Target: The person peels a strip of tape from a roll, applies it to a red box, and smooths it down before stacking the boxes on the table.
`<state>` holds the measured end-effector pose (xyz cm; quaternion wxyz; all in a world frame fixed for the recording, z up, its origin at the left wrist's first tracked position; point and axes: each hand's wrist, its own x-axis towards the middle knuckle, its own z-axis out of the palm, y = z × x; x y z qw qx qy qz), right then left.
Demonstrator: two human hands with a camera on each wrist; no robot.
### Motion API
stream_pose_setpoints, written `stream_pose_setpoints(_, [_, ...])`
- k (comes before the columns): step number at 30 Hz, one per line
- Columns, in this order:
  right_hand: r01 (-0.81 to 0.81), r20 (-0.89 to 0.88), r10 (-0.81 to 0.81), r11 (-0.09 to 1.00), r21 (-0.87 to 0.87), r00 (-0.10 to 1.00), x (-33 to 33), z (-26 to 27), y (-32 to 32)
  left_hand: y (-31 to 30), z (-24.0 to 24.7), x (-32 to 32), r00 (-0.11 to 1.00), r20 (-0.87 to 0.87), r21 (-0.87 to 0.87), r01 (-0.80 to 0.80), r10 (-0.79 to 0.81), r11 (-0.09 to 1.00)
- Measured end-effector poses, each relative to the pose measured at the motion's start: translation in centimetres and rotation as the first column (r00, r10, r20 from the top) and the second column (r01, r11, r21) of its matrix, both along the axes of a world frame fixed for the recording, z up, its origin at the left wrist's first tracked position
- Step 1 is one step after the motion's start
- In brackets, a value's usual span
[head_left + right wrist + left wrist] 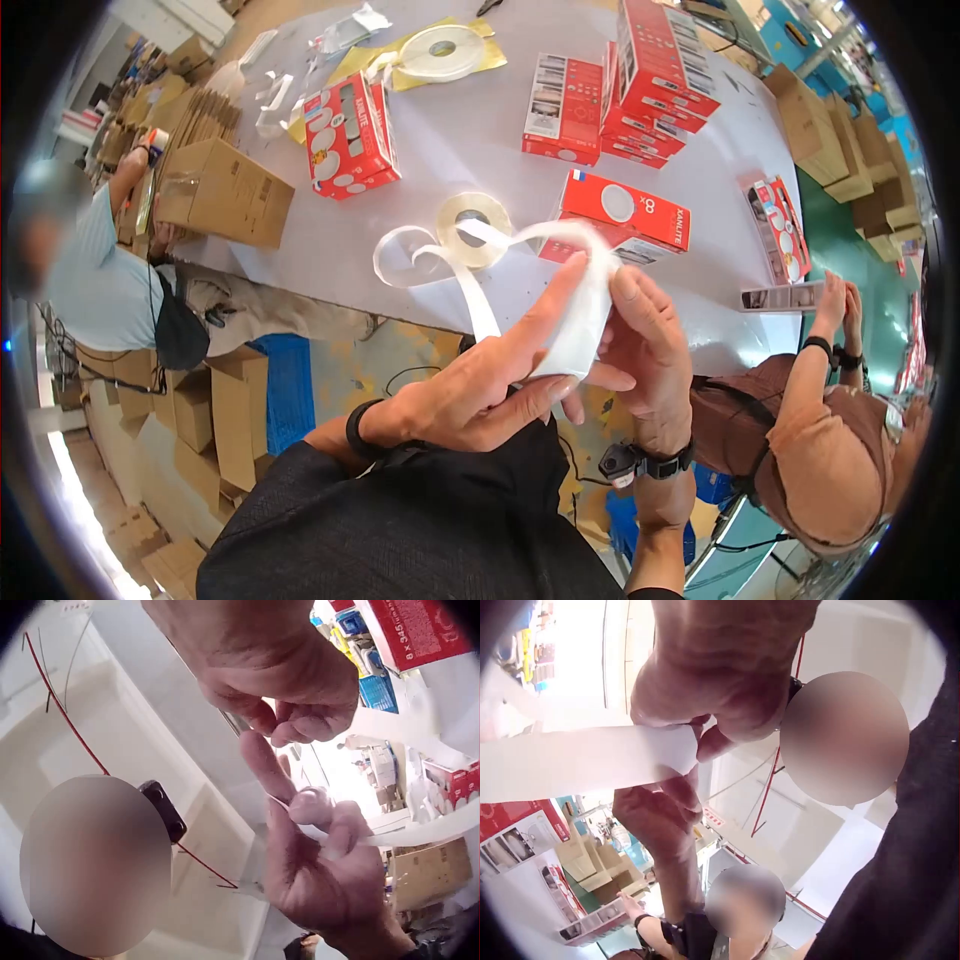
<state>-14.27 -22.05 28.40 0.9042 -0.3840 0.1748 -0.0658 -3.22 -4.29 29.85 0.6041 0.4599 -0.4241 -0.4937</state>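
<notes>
A white strip (578,325) bends between my two hands, its band running back toward a cream-white roll (488,250) on the table. My left hand (475,395) pinches the strip, thumb below and index finger stretched along it. My right hand (650,340) pinches the strip's upper part, thumb in front and other fingers partly hidden behind. In the left wrist view the flat strip (577,761) ends at the fingers of both hands. The right wrist view has my left hand (322,862) under my right hand (277,682), a thin band (427,831) trailing from it.
Beyond the roll lies a red and white box (628,212). Stacked red boxes (660,70) stand farther back, another red box (350,140) at left. A second roll (440,52) lies on yellow sheet. People work at both sides, near a cardboard box (225,195) and a red box (778,230).
</notes>
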Motion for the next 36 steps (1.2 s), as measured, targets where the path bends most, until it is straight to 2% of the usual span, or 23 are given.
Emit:
stream_pose_setpoints(2, [0.101, 0.115, -0.108, 0.993, 0.061, 0.988, 0.2, 0.4, 0.2, 0.6, 1.2, -0.6, 0.992, -0.017, -0.010, -0.125, 0.125, 0.992])
stream_pose_setpoints(3, [0.179, 0.098, -0.175, 0.983, -0.031, 0.980, 0.3, 0.8, 0.9, 1.0, 1.5, -0.9, 0.981, -0.028, -0.014, -0.190, 0.190, 0.982])
stream_pose_setpoints(6, [0.203, 0.138, -0.196, 0.979, -0.037, 0.971, 0.2, 0.9, 1.6, 2.6, 1.2, -0.4, 0.985, -0.125, 0.081, -0.106, 0.115, 0.991])
stream_pose_setpoints(9, [0.216, 0.067, -0.217, 0.976, 0.026, 0.974, 0.7, 1.1, 2.8, 4.1, 1.1, 1.1, 0.988, -0.149, 0.157, 0.053, -0.029, 0.986])
stream_pose_setpoints(13, [0.185, 0.048, -0.198, 0.963, 0.194, 0.979, 1.4, -1.6, 4.4, 4.6, 1.3, 1.6, 0.993, -0.122, 0.120, 0.022, -0.008, 0.993])
stream_pose_setpoints(16, [0.196, -0.002, -0.201, 0.954, 0.226, 0.980, 1.6, -2.7, 5.2, 4.9, 1.0, 1.7, 0.984, -0.175, 0.147, 0.016, 0.010, 0.989])
stream_pose_setpoints(18, [0.199, 0.024, -0.210, 0.955, 0.220, 0.977, 1.8, -4.1, 5.3, 5.1, 0.8, 1.8, 0.978, -0.210, 0.167, 0.024, 0.012, 0.986])
stream_pose_setpoints(19, [0.201, 0.039, -0.214, 0.956, 0.215, 0.976, 1.9, -4.5, 5.3, 5.1, 0.7, 1.9, 0.975, -0.222, 0.200, 0.035, 0.011, 0.979])
stream_pose_setpoints(22, [0.361, -0.142, -0.371, 0.928, -0.095, 0.918, 1.8, -3.6, 6.1, 4.9, 0.4, 2.3, 0.968, -0.247, 0.267, 0.029, 0.040, 0.963])
stream_pose_setpoints(23, [0.437, -0.078, -0.499, 0.816, -0.379, 0.863, 1.1, -3.5, 6.5, 4.6, 0.2, 2.2, 0.966, -0.249, 0.270, 0.002, 0.068, 0.963])
stream_pose_setpoints(24, [0.476, 0.022, -0.594, 0.622, -0.622, 0.804, 0.0, -3.4, 7.3, 4.4, 0.0, 2.2, 0.963, -0.251, 0.273, -0.028, 0.099, 0.962])
stream_pose_setpoints(25, [0.476, 0.151, -0.648, 0.363, -0.801, 0.747, -1.0, -3.2, 7.8, 4.1, -0.1, 2.2, 0.961, -0.252, 0.283, -0.037, 0.112, 0.958])
stream_pose_setpoints(27, [0.428, 0.315, -0.465, 0.159, -0.890, 0.827, -2.2, -1.0, 8.2, 3.6, -0.2, 2.1, 0.956, -0.261, 0.307, -0.051, 0.136, 0.950])
stream_pose_setpoints(28, [0.412, 0.368, -0.362, 0.050, -0.910, 0.857, -2.7, 0.0, 8.3, 3.5, -0.3, 2.1, 0.968, -0.230, 0.302, -0.022, 0.095, 0.953])
stream_pose_setpoints(29, [0.359, 0.320, -0.309, 0.079, -0.930, 0.896, -2.6, 0.4, 8.3, 3.2, -0.2, 2.3, 0.979, -0.196, 0.295, 0.012, 0.049, 0.955])
stream_pose_setpoints(32, [0.333, 0.282, -0.301, 0.133, -0.933, 0.911, -2.8, -1.3, 7.1, 2.4, -0.4, 2.4, 0.988, -0.139, 0.244, 0.095, -0.063, 0.965])
stream_pose_setpoints(33, [0.354, 0.328, -0.272, 0.054, -0.934, 0.905, -2.8, -1.8, 6.5, 2.2, -0.6, 2.4, 0.988, -0.126, 0.226, 0.114, -0.087, 0.967])
stream_pose_setpoints(36, [0.367, 0.332, -0.284, 0.078, -0.927, 0.899, -3.0, -1.6, 6.3, 1.3, 0.0, 2.2, 0.995, 0.043, 0.242, 0.078, -0.091, 0.967])
